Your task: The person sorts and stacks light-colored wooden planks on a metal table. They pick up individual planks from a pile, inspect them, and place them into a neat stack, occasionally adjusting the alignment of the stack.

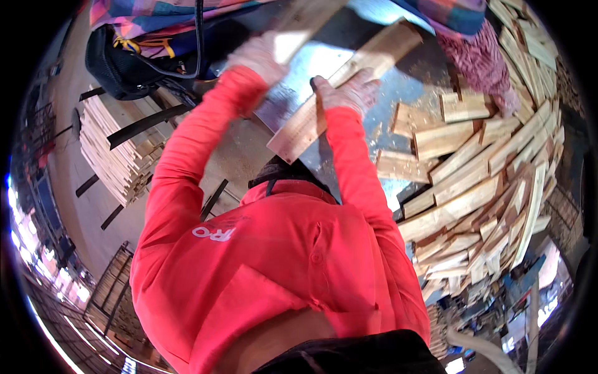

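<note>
the right grip (350, 93) clasps a wooden board (377, 53) slanting over the tabletop (408, 90). the left grip (256, 60), blurred, meets a second board (308, 22); whether it pinches cannot be told.

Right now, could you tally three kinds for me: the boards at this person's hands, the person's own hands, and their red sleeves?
Boards, one at the left hand and one at the right hand: 2
Own hands: 2
Red sleeves: 2
Total: 6
</note>
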Demonstrator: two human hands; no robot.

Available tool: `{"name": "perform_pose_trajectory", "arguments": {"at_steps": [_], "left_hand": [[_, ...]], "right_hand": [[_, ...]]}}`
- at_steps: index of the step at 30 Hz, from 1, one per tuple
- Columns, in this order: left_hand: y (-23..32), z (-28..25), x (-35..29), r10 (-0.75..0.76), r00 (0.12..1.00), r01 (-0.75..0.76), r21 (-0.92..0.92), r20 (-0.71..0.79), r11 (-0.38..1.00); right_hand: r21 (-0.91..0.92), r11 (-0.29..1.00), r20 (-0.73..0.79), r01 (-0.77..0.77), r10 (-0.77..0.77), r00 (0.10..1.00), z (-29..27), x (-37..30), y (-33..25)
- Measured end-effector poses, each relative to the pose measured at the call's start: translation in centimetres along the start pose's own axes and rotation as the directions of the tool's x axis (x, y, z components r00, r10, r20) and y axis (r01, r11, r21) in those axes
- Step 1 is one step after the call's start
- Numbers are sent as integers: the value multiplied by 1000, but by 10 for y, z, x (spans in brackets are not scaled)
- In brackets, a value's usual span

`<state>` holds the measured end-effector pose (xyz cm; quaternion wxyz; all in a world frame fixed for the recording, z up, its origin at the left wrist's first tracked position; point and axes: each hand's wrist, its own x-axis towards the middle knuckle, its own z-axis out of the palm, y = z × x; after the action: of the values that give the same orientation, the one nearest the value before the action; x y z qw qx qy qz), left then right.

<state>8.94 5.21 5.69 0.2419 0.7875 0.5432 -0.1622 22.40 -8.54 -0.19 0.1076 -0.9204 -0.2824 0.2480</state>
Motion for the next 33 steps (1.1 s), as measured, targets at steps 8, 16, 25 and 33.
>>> {"name": "perform_pose_trajectory", "arguments": {"at_steps": [8, 16, 25, 33], "left_hand": [[-8, 3, 2, 84, 985, -39, 279, -151, 959], [5, 63, -71, 318, 687, -432, -15, -654, 902], [33, 243, -184, 264, 925, -361, -853, -274, 377], [55, 166, -313, -12, 750, -426, -496, -662, 756]], "right_hand": [[32, 993, -57, -116, 117, 991, 6, 25, 35], [-106, 988, 146, 112, -95, 985, -9, -62, 28], [668, 732, -41, 135, -144, 989, -9, -80, 118], [819, 20, -215, 573, -915, 340, -75, -197, 63]]}}
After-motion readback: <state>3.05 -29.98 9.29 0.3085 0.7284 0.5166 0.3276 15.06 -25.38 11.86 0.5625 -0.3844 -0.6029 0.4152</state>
